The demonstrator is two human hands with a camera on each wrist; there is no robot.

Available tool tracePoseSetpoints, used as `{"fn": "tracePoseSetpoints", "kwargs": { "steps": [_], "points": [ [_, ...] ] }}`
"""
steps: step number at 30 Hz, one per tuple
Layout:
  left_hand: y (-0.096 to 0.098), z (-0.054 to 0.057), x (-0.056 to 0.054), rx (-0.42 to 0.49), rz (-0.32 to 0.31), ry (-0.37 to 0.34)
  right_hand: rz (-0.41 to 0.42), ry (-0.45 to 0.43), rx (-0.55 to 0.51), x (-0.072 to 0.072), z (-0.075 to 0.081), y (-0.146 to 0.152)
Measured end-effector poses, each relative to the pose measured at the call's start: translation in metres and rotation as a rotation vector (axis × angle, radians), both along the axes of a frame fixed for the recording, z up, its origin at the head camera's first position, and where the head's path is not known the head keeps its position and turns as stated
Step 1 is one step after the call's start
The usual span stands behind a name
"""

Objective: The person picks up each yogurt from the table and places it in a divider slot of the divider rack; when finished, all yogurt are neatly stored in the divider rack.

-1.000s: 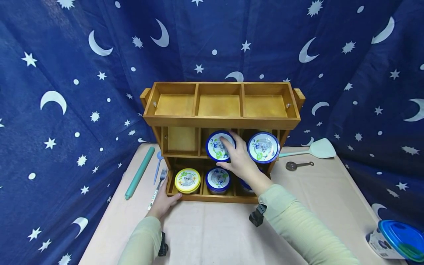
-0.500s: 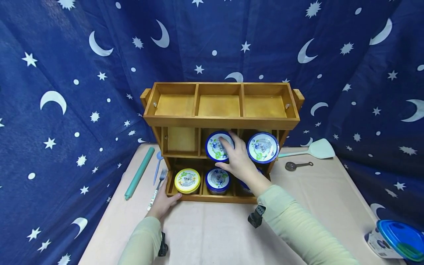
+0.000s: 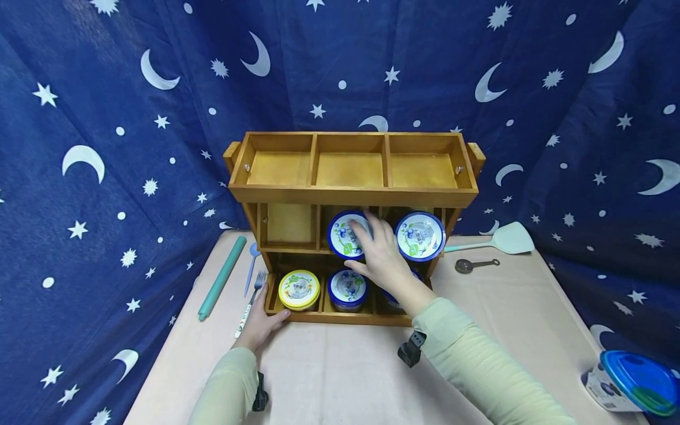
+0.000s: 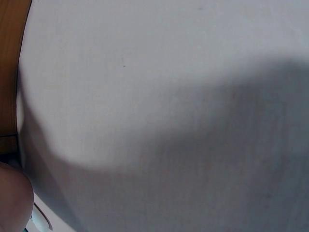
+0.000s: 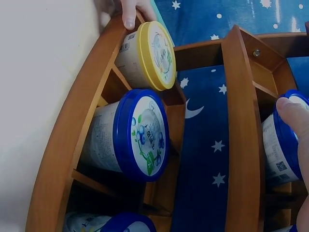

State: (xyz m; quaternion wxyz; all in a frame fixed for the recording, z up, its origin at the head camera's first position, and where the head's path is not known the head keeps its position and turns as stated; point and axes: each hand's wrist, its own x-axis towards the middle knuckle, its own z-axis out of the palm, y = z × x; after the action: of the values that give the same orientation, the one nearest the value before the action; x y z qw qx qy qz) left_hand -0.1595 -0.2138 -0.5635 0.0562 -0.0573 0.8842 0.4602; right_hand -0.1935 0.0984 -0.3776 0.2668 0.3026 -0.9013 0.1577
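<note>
A three-tier wooden rack (image 3: 353, 195) stands on the table. My right hand (image 3: 379, 257) grips a blue-lidded cup (image 3: 342, 236) in the middle tier's centre compartment, fingers over the lid and thumb below; the right wrist view shows a fingertip on its rim (image 5: 282, 145). Another blue-lidded cup (image 3: 421, 236) sits to its right. The bottom tier holds a yellow-lidded cup (image 3: 300, 289) (image 5: 149, 55) and a blue-lidded one (image 3: 347, 287) (image 5: 140, 135); a third is mostly hidden by my wrist. My left hand (image 3: 260, 323) holds the rack's lower left corner, thumb on the front rail.
Left of the rack lie a teal rod (image 3: 223, 276), a blue spoon (image 3: 251, 268) and a fork (image 3: 249, 301). A pale spatula (image 3: 504, 239) and a small measuring spoon (image 3: 473, 265) lie at the right. Another blue-lidded cup (image 3: 629, 383) lies at the table's near right corner. Star-patterned cloth surrounds the table.
My right hand's fingers have crept slightly left over the cup's lid. The left hand and the rack have stayed put.
</note>
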Motion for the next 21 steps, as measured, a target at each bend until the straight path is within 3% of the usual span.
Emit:
{"fn": "tracePoseSetpoints", "kwargs": {
  "steps": [11, 21],
  "points": [
    [0.000, 0.001, 0.000, 0.017, 0.017, -0.004, 0.033, 0.035, -0.005, 0.006, 0.013, 0.008],
    [0.002, 0.001, -0.001, 0.022, 0.000, -0.007, 0.125, 0.062, 0.055, 0.015, 0.028, 0.042]
  ]
}}
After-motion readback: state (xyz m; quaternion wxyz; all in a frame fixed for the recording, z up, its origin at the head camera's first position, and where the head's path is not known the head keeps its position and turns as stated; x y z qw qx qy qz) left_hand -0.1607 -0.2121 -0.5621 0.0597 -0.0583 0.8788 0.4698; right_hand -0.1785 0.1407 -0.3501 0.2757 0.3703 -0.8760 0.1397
